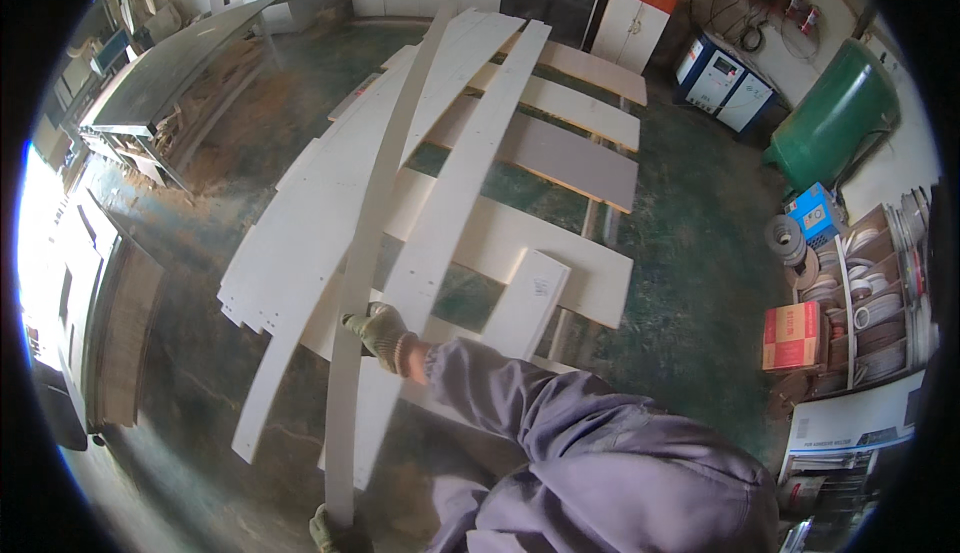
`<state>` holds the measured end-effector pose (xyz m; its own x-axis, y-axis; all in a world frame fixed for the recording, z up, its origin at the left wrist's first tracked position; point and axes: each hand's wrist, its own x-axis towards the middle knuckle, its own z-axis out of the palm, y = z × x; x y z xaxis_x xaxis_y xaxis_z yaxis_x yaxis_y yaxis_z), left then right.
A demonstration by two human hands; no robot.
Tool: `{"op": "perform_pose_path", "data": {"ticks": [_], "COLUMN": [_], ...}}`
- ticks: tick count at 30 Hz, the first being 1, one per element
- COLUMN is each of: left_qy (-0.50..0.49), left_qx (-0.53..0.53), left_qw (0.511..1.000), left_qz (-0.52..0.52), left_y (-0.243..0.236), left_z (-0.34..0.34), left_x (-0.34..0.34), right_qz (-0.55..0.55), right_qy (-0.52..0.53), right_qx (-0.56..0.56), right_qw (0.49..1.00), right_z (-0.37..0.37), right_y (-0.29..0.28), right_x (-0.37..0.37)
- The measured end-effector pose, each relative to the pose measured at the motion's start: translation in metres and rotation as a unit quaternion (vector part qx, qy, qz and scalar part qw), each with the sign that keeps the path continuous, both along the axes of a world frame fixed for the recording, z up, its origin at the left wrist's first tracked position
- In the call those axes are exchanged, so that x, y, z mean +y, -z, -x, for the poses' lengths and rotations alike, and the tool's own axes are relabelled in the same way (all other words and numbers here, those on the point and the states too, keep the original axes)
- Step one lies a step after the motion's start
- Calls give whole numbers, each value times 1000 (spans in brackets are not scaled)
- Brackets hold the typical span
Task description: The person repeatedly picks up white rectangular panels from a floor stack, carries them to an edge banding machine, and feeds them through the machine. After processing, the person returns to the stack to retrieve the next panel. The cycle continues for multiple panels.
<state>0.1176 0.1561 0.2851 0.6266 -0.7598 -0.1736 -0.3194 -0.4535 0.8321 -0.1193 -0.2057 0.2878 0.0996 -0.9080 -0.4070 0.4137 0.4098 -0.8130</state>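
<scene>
A long, narrow grey-white board [388, 153] runs from the lower edge up to the far cabinets, standing over the other panels. My right hand [378, 337], in a greenish work glove, is closed on its right edge partway along. At the near end of the same board is my gloved left hand [335, 533], wrapped round the end and partly cut off by the lower edge. Beneath lie a stack of white panels [310, 198] and a separate long white strip [455, 193], with small holes in them. A short white board [528, 303] lies just beyond my right forearm.
Wide crosswise boards [570, 158] rest on a frame under the panels. On the right are a green tank [835, 113], a blue-white machine [725, 78], an orange carton [792, 337] and a shelf of edging rolls [858, 338]. A dark-topped table [170, 68] stands far left.
</scene>
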Motion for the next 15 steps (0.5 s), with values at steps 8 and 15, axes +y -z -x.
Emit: {"op": "perform_pose_path", "data": {"ticks": [8, 15], "left_qy": [204, 204], "left_qx": [-329, -298], "left_qw": [921, 932], "left_qz": [26, -23], "left_y": [47, 87], "left_z": [113, 95], "left_x": [43, -33], "right_qz": [-5, -60], "right_qy": [12, 42], "right_qx": [101, 241], "right_qw": [995, 968], "right_z": [123, 138], "right_y": [7, 86], "right_x": [71, 9]}}
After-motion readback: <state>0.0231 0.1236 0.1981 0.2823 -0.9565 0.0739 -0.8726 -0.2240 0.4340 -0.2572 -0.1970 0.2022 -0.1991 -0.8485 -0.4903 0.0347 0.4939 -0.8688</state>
